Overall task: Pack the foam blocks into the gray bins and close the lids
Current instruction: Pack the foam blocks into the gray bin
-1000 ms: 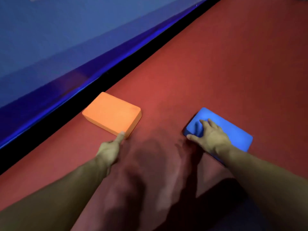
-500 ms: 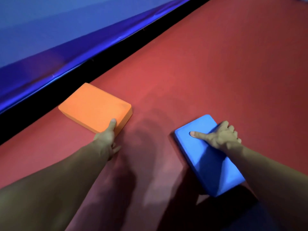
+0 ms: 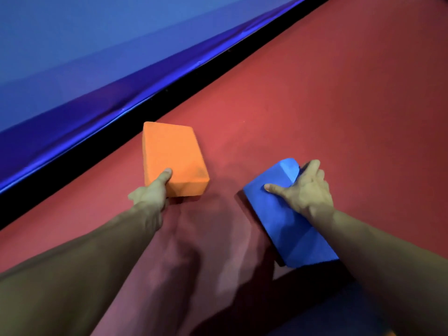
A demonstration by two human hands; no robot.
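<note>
Wide red mat (image 3: 315,112) underfoot here, and along its far-left edge a black strip (image 3: 169,93) runs diagonally, with a glossy blue padded surface (image 3: 97,57) rising beyond it. Nothing lies between the two blocks, just bare mat and the shadows of the arms.

Orange foam block (image 3: 173,156) sits left of centre, close to the black strip, flat face up, long axis running away from the person and leaning slightly left. Blue foam block (image 3: 286,221) is to the right and nearer, well apart from the orange one, its long axis angled from near-right to far-left, far corner tipped up a little.

Left hand (image 3: 151,195) reaches in from below, forearm stretched long, thumb laid on top of the orange block's near corner; the other fingers tuck under or behind and I can't see them, so it looks like a pinch at that corner. Right hand (image 3: 305,190) sits over the blue block's far end, thumb spread across the top face, fingers curled round the far-right edge, gripping it.
</note>
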